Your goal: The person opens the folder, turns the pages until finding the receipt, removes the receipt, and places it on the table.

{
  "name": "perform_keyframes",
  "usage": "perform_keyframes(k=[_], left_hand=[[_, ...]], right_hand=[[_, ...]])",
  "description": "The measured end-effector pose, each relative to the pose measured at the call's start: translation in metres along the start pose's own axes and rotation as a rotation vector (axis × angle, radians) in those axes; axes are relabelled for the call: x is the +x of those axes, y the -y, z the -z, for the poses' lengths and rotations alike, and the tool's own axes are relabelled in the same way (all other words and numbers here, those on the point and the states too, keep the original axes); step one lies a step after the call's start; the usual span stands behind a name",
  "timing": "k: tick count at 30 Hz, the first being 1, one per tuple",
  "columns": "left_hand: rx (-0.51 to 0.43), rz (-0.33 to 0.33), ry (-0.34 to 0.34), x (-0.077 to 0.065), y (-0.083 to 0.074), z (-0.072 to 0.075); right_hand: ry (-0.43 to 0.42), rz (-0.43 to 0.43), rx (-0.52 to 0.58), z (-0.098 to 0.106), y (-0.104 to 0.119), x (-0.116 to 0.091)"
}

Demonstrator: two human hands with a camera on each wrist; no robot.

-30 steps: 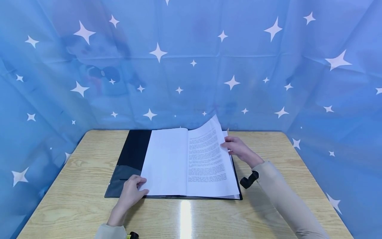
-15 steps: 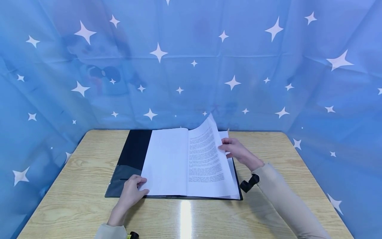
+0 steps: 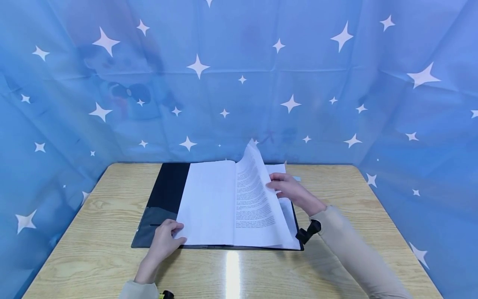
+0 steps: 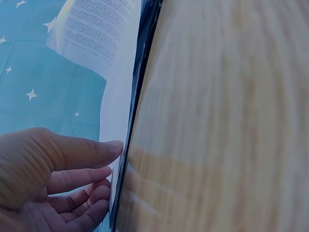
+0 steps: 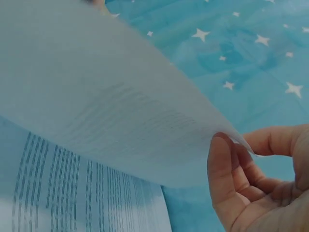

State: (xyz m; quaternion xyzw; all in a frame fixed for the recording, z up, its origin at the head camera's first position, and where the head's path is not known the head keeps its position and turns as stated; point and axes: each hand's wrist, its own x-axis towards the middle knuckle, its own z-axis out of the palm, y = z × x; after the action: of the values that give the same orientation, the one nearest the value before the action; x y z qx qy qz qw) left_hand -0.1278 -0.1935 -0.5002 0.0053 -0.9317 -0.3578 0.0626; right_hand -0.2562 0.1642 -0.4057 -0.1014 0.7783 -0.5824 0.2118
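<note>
In the head view a black folder (image 3: 171,182) lies open flat on the table, with white pages inside. My right hand (image 3: 289,189) pinches the outer edge of a printed page (image 3: 252,199), which curves up from the right-hand stack. Seen from the right wrist, thumb and fingers (image 5: 221,169) meet at the page's edge, and faint print shows through the sheet. Another printed page (image 5: 58,188) lies beneath it. My left hand (image 3: 166,238) rests at the lower left corner of the blank left page (image 3: 207,199), its thumb (image 4: 91,152) along the near edge.
A wooden table (image 3: 93,207) carries the folder. Behind and at both sides hangs a blue curtain (image 3: 239,95) with white stars. A small light-blue tab (image 3: 297,178) shows beyond the right hand. Black wrist mounts (image 3: 309,231) sit at the cuffs.
My right hand has moved left with the page's edge, which now curls higher and further inward, uncovering more of the sheet below. The left hand stays in place.
</note>
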Motion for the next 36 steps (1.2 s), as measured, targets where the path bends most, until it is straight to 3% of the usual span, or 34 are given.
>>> perform_keyframes(k=[20,36], left_hand=[[-0.002,-0.01,0.002,0.0,0.002,0.0],[-0.005,-0.007,-0.003,0.0,0.001,0.001]], right_hand=[[0.001,0.044,0.101,-0.039,0.014,0.015],[0.004,0.056,0.256,-0.066,0.023,0.031]])
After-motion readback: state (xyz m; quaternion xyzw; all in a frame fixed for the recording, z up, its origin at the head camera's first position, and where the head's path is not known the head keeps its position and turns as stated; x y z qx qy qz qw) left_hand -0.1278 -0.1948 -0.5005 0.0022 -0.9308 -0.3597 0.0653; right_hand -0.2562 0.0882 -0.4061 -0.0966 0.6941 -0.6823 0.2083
